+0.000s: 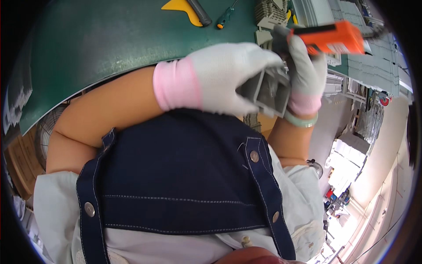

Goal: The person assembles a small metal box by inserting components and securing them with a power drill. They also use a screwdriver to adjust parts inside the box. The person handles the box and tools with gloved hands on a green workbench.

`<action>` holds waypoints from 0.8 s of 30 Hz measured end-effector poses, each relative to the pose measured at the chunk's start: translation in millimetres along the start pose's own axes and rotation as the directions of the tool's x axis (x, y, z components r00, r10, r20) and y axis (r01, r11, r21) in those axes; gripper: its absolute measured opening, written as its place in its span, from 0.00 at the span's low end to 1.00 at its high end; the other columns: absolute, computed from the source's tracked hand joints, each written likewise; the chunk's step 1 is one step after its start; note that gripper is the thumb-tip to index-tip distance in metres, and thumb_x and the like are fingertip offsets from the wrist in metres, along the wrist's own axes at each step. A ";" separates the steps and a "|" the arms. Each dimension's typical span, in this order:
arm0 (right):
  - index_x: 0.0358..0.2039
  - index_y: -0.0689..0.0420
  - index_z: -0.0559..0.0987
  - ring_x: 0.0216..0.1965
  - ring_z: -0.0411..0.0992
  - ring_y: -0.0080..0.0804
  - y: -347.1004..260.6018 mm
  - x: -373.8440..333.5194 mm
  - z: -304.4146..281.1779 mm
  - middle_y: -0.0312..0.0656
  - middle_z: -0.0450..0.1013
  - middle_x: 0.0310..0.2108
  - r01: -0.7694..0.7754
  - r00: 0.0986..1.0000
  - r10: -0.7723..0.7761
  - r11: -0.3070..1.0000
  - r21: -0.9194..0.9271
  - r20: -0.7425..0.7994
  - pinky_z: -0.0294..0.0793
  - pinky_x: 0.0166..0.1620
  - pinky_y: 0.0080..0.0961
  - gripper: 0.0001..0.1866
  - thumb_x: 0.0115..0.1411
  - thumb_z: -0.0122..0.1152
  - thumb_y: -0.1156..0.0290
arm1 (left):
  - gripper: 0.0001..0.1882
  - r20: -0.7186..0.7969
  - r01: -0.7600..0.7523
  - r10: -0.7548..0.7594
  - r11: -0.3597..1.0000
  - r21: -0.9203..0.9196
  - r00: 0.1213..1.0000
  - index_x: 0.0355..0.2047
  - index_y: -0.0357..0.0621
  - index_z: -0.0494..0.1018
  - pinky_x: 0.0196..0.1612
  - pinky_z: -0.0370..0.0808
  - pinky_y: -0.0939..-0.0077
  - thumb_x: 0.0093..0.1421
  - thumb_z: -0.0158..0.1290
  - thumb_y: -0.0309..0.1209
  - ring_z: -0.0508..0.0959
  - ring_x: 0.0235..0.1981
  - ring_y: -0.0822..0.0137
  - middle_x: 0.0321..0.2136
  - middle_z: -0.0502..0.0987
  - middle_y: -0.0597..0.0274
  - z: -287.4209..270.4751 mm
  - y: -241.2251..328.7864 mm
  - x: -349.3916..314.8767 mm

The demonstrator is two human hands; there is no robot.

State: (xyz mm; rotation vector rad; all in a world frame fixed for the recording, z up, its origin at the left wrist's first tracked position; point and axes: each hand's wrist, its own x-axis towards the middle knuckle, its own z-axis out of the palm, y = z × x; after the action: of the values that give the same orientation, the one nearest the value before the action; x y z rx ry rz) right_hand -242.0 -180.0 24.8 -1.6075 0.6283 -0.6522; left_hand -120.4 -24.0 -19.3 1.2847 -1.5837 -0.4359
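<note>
My left hand (231, 75), in a white glove with a pink cuff, is closed around a grey hollow box-shaped part (269, 90). The part is tilted so its open end and an inner dividing wall show. Beside it my right hand (307, 72), gloved the same way, grips an orange and black hand-held power tool (334, 38). The tool lies across the top of the right hand, its dark front end pointing left, above the part. It is blurred, and I cannot tell whether it touches the part.
On the green work table (105, 35) lie a yellow and black hand tool (188, 12) and a green-handled screwdriver (225, 18). Grey moulded parts (270, 15) are piled at the back right, near more stacked flat pieces (373, 70). A fan (46, 132) stands below the table's left side.
</note>
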 end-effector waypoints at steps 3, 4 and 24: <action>0.39 0.62 0.79 0.33 0.75 0.20 22.7 10.6 -12.1 0.35 0.80 0.33 -0.071 0.995 0.095 0.922 -0.380 0.044 0.74 0.38 0.20 0.13 0.61 0.71 0.67 | 0.39 0.090 0.143 -0.145 0.989 0.022 0.985 0.62 0.39 0.66 0.53 0.76 0.58 0.51 0.68 0.35 0.77 0.51 0.44 0.49 0.76 0.44 4.0 -6.4 -4.2; 0.39 0.62 0.79 0.30 0.74 0.19 28.5 3.9 -10.6 0.34 0.79 0.31 0.032 0.997 -0.008 0.946 -0.323 0.076 0.74 0.37 0.20 0.12 0.61 0.70 0.67 | 0.39 0.103 0.137 -0.137 0.991 0.014 0.985 0.62 0.40 0.66 0.53 0.75 0.58 0.51 0.68 0.34 0.77 0.51 0.44 0.49 0.76 0.44 7.7 -5.7 -8.5; 0.41 0.62 0.78 0.32 0.74 0.19 7.1 -9.3 -5.8 0.35 0.78 0.33 -0.045 0.999 0.044 0.990 -0.133 -0.013 0.75 0.39 0.21 0.14 0.60 0.72 0.69 | 0.39 0.110 0.096 -0.092 0.995 -0.037 0.990 0.62 0.38 0.65 0.55 0.74 0.58 0.51 0.68 0.35 0.76 0.52 0.44 0.49 0.75 0.44 1.7 6.7 -8.6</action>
State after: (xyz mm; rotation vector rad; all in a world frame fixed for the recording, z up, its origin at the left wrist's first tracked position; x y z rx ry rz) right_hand -252.9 -178.2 17.7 -1.7094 0.7262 -0.5964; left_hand -125.9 -14.5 -18.8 1.3268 -1.5991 -0.6036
